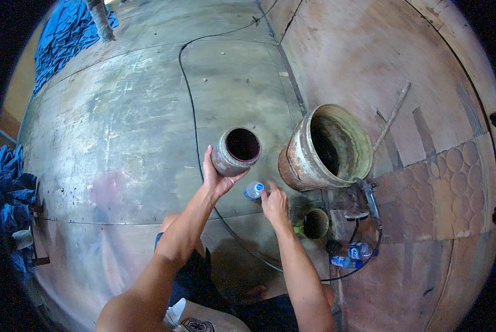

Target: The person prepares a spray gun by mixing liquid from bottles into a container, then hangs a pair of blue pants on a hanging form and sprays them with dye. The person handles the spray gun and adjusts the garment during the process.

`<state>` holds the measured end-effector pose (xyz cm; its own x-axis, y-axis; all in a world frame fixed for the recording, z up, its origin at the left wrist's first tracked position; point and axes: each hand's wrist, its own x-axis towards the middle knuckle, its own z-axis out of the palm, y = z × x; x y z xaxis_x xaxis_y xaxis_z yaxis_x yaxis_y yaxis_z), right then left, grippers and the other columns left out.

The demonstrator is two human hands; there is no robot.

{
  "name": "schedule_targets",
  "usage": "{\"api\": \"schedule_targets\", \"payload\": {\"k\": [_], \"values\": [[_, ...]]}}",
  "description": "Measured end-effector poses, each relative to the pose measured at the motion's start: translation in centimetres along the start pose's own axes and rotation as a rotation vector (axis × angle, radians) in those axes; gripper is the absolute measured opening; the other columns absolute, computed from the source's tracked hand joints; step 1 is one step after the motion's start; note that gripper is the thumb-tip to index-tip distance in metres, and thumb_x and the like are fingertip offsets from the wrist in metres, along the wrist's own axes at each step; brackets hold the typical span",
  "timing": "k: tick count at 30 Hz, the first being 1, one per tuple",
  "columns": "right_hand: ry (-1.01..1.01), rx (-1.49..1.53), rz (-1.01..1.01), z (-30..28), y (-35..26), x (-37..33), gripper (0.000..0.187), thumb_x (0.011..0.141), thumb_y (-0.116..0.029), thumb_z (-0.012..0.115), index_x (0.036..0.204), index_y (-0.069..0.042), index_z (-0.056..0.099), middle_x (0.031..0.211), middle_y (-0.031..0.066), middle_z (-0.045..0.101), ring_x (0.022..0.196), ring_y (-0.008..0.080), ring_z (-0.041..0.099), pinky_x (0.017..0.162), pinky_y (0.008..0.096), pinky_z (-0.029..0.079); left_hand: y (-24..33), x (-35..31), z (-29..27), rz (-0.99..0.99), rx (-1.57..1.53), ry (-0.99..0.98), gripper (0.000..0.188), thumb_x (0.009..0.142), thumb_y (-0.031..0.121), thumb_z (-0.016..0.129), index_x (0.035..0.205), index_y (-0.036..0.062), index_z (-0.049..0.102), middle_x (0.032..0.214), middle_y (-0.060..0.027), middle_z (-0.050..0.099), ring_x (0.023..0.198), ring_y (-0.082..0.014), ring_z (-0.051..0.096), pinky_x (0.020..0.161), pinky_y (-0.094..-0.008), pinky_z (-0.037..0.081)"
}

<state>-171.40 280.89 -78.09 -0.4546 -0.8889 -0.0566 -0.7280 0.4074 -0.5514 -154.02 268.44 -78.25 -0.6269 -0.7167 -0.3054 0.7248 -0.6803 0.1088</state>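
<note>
My left hand [219, 180] cups a round, worn metal can [226, 157] from below and the left side. The can tilts a little toward me, and its inside looks dark reddish-black. My right hand [275, 205] is closed, thumb and fingers at the right edge of a small clear plastic bottle [253, 191] with blue on it. What lies inside its curled fingers is partly hidden. Just right of the can stands a large rusty, pale bucket [300, 155], dark inside. A smaller round pot [320, 213] with greenish stains sits beyond my right wrist.
A spray gun [371, 202] hangs by the bucket's rim, and its black hose [191, 102] snakes across the sheeted floor. Two blue-labelled bottles [350, 259] lie at right. A stick [393, 116] leans beside the bucket. Blue cloth [71, 39] lies far left around a post [99, 19].
</note>
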Motion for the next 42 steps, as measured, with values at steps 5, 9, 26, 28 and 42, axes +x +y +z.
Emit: {"api": "schedule_targets", "payload": {"k": [5, 9, 26, 28, 42], "values": [[-0.255, -0.25, 0.047, 1.7, -0.5, 3.7, 0.034, 0.086, -0.025, 0.078, 0.104, 0.004, 0.072, 0.103, 0.0283, 0.071, 0.098, 0.0444, 0.069, 0.087, 0.0499, 0.055, 0.9, 0.2, 0.0, -0.017, 0.045, 0.012, 0.08, 0.097, 0.071, 0.037, 0.154, 0.0146, 0.039, 0.153, -0.0207, 0.044, 0.135, -0.0413, 0.05, 0.106, -0.0597, 0.048], [-0.323, -0.31, 0.034, 2.5, -0.5, 4.6, 0.033, 0.082, -0.023, 0.081, 0.1, 0.003, 0.074, 0.103, 0.0277, 0.071, 0.099, 0.0427, 0.07, 0.088, 0.0492, 0.056, 1.3, 1.1, -0.2, -0.006, 0.079, 0.026, 0.081, 0.098, 0.071, 0.034, 0.154, 0.0126, 0.037, 0.154, -0.019, 0.043, 0.139, -0.0393, 0.046, 0.111, -0.0611, 0.043], [-0.492, -0.654, -0.34, 2.8, -0.6, 4.7, 0.017, 0.092, -0.005, 0.061, 0.1, 0.004, 0.073, 0.103, 0.0258, 0.073, 0.098, 0.0396, 0.073, 0.082, 0.0465, 0.06, 0.8, 1.8, -1.4, -0.06, 0.039, 0.148, 0.079, 0.097, 0.071, 0.036, 0.152, 0.0141, 0.042, 0.153, -0.0181, 0.046, 0.137, -0.0396, 0.049, 0.11, -0.0609, 0.045], [-0.476, -0.59, -0.276, 2.6, -0.4, 4.6, 0.02, 0.091, -0.008, 0.065, 0.103, 0.006, 0.071, 0.103, 0.0279, 0.072, 0.099, 0.0412, 0.071, 0.084, 0.048, 0.059, 1.1, 1.8, -1.3, -0.041, 0.044, 0.112, 0.079, 0.097, 0.07, 0.037, 0.152, 0.014, 0.042, 0.153, -0.0182, 0.045, 0.137, -0.0396, 0.049, 0.11, -0.0607, 0.044], [-0.459, -0.568, -0.226, 3.5, -1.3, 4.5, 0.015, 0.087, -0.004, 0.065, 0.097, 0.001, 0.075, 0.101, 0.0252, 0.073, 0.099, 0.0374, 0.073, 0.083, 0.0456, 0.061, 0.9, 1.4, -0.4, -0.044, 0.06, 0.116, 0.079, 0.098, 0.07, 0.035, 0.153, 0.0131, 0.039, 0.152, -0.0175, 0.046, 0.138, -0.0383, 0.048, 0.111, -0.0609, 0.043]]}}
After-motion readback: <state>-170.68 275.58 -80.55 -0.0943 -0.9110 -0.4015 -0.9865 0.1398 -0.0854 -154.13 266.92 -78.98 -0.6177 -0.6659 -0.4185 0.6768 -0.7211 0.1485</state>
